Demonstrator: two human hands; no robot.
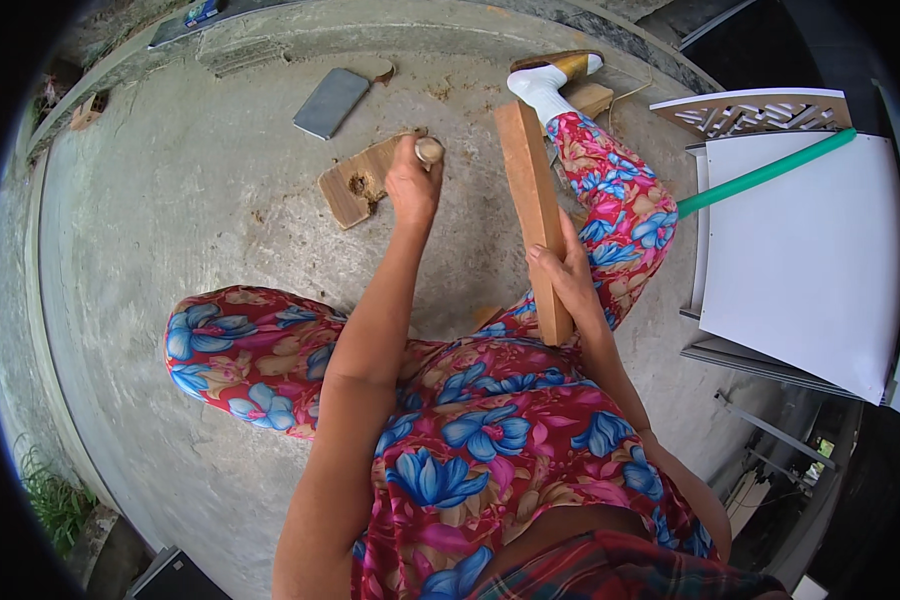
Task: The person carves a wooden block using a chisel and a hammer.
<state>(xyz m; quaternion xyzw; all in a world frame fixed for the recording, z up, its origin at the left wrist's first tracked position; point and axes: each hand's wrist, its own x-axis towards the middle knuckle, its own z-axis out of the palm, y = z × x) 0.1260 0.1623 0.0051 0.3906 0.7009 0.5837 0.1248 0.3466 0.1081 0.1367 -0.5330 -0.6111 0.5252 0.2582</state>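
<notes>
My left hand [413, 188] is closed around an upright tool whose round wooden handle end [429, 150] shows above the fist. Its lower part is hidden, so I cannot tell its kind. Below and beside that fist a brown wooden board [344, 204] lies on the concrete, with a rough hollow and wood chips at its middle. In my right hand [570, 272] is a long, squared wooden block [526, 175], gripped near its lower end. The block slants up and away over my right leg, apart from the tool.
A dark grey flat slab [331, 103] lies beyond the board. Crumbs and shavings litter the concrete floor [240, 180]. My shod right foot [560, 78] rests by a wood piece [588, 99]. To the right stand a white panel [795, 250] and a green tube [770, 172].
</notes>
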